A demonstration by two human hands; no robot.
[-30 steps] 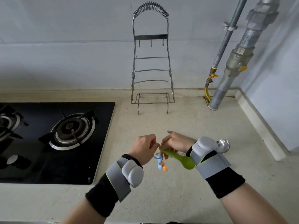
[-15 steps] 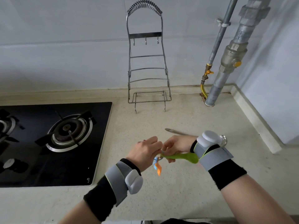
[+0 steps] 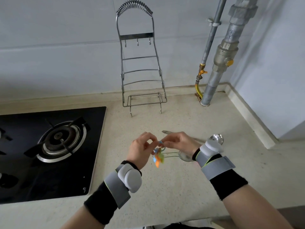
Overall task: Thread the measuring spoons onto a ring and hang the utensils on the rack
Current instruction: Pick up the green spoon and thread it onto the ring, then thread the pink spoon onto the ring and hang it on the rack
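The cluster of small plastic measuring spoons point(image 3: 158, 158), orange, blue and green, hangs just below centre of the frame from a thin metal ring point(image 3: 162, 147) held between your two hands. Your left hand point(image 3: 141, 150) pinches the ring with thumb and forefinger closed on it, the spoons dangling beside its palm. Your right hand point(image 3: 179, 142) meets it from the right, fingertips closed on the same ring at a small blue part; the exact contact is too small to resolve. Both wrists carry grey strapped devices over black cuffs.

Beneath and behind your right hand, two metal utensils lie on the speckled beige countertop point(image 3: 165, 187): a small wire-handled strainer point(image 3: 184, 157), its bowl partly hidden by your right wrist, and a long steel ladle point(image 3: 216, 138), whose handle runs left behind the hand and whose bowl shows above the wrist device.

The chrome wire utensil rack point(image 3: 140, 71) stands upright at upper centre against the pale wall, well apart from the hands; its three hooks are bare. A black glass gas hob point(image 3: 49, 146) fills the left of the frame. Grey pipes with yellow valve handles point(image 3: 221, 52) rise at upper right.
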